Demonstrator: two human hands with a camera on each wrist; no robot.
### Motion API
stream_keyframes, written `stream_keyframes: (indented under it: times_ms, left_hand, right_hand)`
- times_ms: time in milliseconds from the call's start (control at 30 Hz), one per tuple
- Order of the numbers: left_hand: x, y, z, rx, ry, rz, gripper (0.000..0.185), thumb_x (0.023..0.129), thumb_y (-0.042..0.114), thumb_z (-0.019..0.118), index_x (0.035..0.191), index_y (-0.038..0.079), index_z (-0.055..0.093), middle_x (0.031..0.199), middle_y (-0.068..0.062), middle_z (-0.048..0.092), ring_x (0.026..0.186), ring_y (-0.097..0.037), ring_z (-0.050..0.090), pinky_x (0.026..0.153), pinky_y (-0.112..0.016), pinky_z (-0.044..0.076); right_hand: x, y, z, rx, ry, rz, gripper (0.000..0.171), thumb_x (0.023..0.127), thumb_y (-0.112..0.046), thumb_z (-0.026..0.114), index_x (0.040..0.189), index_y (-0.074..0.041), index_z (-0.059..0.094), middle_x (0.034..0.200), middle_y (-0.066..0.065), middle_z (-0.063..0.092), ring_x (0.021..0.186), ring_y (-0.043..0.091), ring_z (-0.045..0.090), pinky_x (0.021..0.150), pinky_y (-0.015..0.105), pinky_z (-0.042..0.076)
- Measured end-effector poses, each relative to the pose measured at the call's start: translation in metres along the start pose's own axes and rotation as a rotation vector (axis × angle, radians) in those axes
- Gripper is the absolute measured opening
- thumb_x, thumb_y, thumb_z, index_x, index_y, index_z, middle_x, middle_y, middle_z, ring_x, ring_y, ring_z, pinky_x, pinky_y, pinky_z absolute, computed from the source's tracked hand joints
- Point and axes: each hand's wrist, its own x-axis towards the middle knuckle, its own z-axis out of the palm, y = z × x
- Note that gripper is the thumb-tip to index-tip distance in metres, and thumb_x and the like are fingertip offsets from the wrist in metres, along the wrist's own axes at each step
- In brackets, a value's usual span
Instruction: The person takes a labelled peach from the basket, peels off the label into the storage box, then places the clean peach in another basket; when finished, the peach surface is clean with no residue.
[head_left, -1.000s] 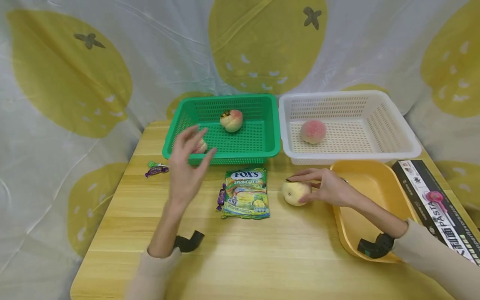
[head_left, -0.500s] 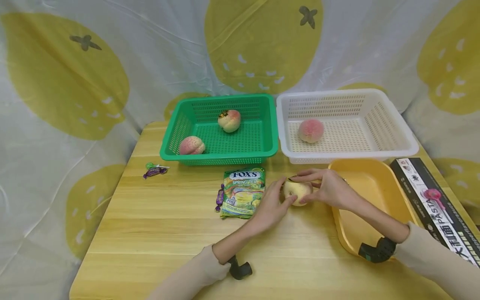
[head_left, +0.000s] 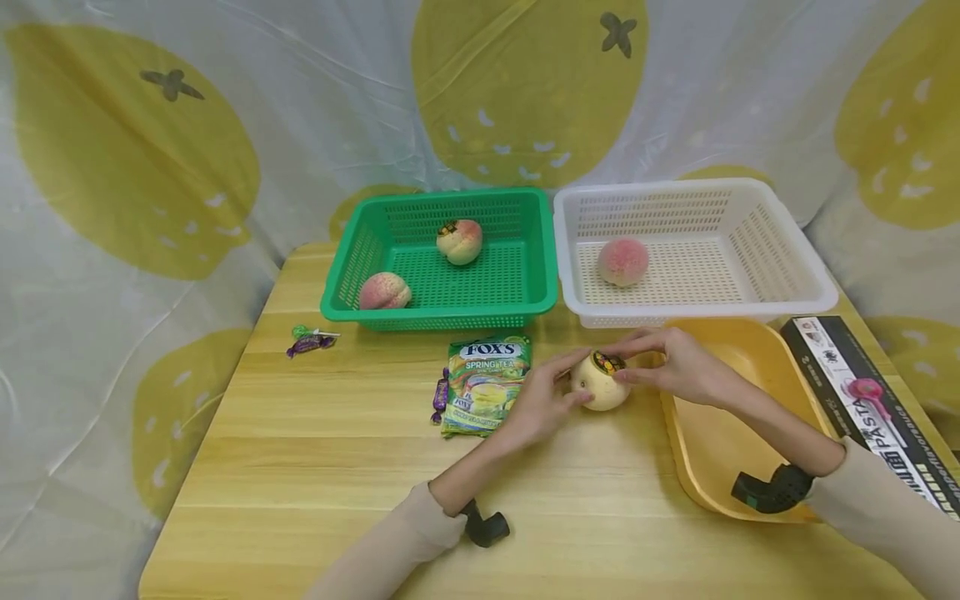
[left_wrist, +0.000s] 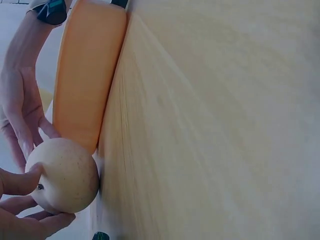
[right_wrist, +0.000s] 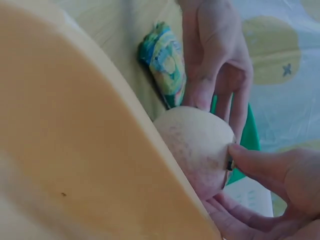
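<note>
The right hand (head_left: 678, 367) pinches the pale yellow round peach-like fruit (head_left: 600, 388) from the right, thumb and fingertips curled at the dark sticker on its top. The left hand (head_left: 542, 400) cups the same fruit from the left, fingers curled against its side. The fruit sits on the light wooden tabletop (head_left: 337, 467), just left of the shallow orange plastic tray (head_left: 720, 450) and right of the green Fox's candy bag (head_left: 486, 385).

Judging by how things lie, the sorting looks partly done: two pink peaches (head_left: 385, 291) lie in the green perforated plastic basket (head_left: 543, 275) at the far left, one pink peach (head_left: 622, 261) in the white perforated plastic basket (head_left: 795, 283) at the far right, while this fruit is not yet lifted or placed.

A purple wrapped candy (head_left: 441, 396) lies beside the bag, another (head_left: 309, 341) nearer the left edge. A black pasta box (head_left: 862, 408) lies at the right. Behind hangs a white cloth with large yellow lemon prints (head_left: 525, 83)
</note>
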Motion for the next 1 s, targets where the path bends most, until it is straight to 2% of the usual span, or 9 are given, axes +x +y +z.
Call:
stream_keyframes:
  times_ms: [133, 233, 333, 500, 633, 733, 900, 1000]
  left_hand:
    - [0.000, 0.000, 0.001, 0.049, 0.004, -0.001, 0.066, 0.091, 0.004, 0.078, 0.152, 0.005, 0.052, 0.157, -0.013, 0.052, 0.146, -0.025, 0.050, 0.116, -0.031, 0.045]
    - [0.000, 0.004, 0.000, 0.088, 0.022, -0.008, 0.063, 0.091, 0.008, 0.078, 0.150, 0.006, 0.054, 0.155, -0.012, 0.054, 0.145, -0.026, 0.051, 0.117, -0.036, 0.045]
    - [0.002, 0.007, -0.005, 0.051, 0.022, -0.031, 0.057, 0.093, 0.002, 0.074, 0.147, 0.003, 0.057, 0.154, -0.014, 0.055, 0.146, -0.029, 0.050, 0.118, -0.040, 0.044]
    - [0.004, 0.006, -0.015, -0.066, -0.026, -0.053, 0.052, 0.094, -0.007, 0.069, 0.144, -0.001, 0.058, 0.154, -0.017, 0.054, 0.147, -0.028, 0.048, 0.120, -0.037, 0.041]
    - [0.003, 0.003, -0.013, -0.143, -0.051, -0.071, 0.058, 0.093, -0.004, 0.071, 0.148, 0.003, 0.055, 0.158, -0.012, 0.049, 0.151, -0.022, 0.043, 0.123, -0.034, 0.035]
    - [0.001, 0.003, -0.009, -0.141, -0.044, -0.075, 0.060, 0.094, -0.002, 0.071, 0.151, 0.006, 0.052, 0.160, -0.007, 0.047, 0.152, -0.019, 0.039, 0.126, -0.034, 0.031]
    - [0.001, 0.006, -0.010, -0.114, -0.045, -0.093, 0.061, 0.095, -0.004, 0.068, 0.152, 0.007, 0.050, 0.161, -0.004, 0.046, 0.153, -0.020, 0.038, 0.127, -0.037, 0.028]
    - [0.001, 0.006, -0.011, -0.128, -0.064, -0.102, 0.060, 0.095, -0.005, 0.068, 0.152, 0.006, 0.050, 0.161, -0.005, 0.046, 0.153, -0.020, 0.038, 0.127, -0.039, 0.029]
  right_hand:
    - [0.001, 0.000, 0.000, -0.017, -0.008, 0.013, 0.039, 0.087, -0.021, 0.084, 0.125, -0.016, 0.077, 0.116, 0.004, 0.076, 0.105, 0.025, 0.064, 0.081, 0.035, 0.054]
    - [0.001, -0.002, 0.001, -0.049, -0.005, 0.016, 0.042, 0.087, -0.024, 0.085, 0.126, -0.015, 0.076, 0.110, 0.004, 0.075, 0.100, 0.025, 0.063, 0.078, 0.034, 0.052]
    - [0.002, -0.004, 0.001, -0.076, -0.003, 0.019, 0.044, 0.086, -0.027, 0.085, 0.126, -0.012, 0.076, 0.104, 0.003, 0.075, 0.098, 0.024, 0.065, 0.077, 0.033, 0.053]
    - [0.003, -0.004, 0.002, -0.082, -0.009, 0.040, 0.044, 0.085, -0.023, 0.086, 0.125, -0.007, 0.075, 0.091, 0.001, 0.078, 0.091, 0.020, 0.068, 0.069, 0.026, 0.050]
    - [0.001, -0.002, 0.006, 0.004, -0.041, 0.049, 0.051, 0.084, -0.020, 0.087, 0.130, -0.005, 0.069, 0.107, 0.013, 0.076, 0.080, 0.013, 0.069, 0.063, 0.024, 0.052]
    - [-0.001, -0.002, 0.010, 0.080, -0.055, 0.045, 0.055, 0.086, -0.016, 0.086, 0.135, -0.004, 0.065, 0.121, 0.022, 0.069, 0.072, 0.010, 0.068, 0.059, 0.024, 0.055]
    - [-0.003, -0.004, 0.013, 0.142, -0.029, 0.028, 0.054, 0.086, -0.010, 0.084, 0.135, -0.001, 0.064, 0.126, 0.022, 0.068, 0.071, 0.009, 0.066, 0.057, 0.028, 0.057]
    - [-0.003, -0.006, 0.013, 0.212, -0.022, 0.060, 0.044, 0.090, -0.009, 0.081, 0.130, -0.001, 0.066, 0.118, 0.023, 0.069, 0.071, 0.014, 0.068, 0.057, 0.033, 0.061]
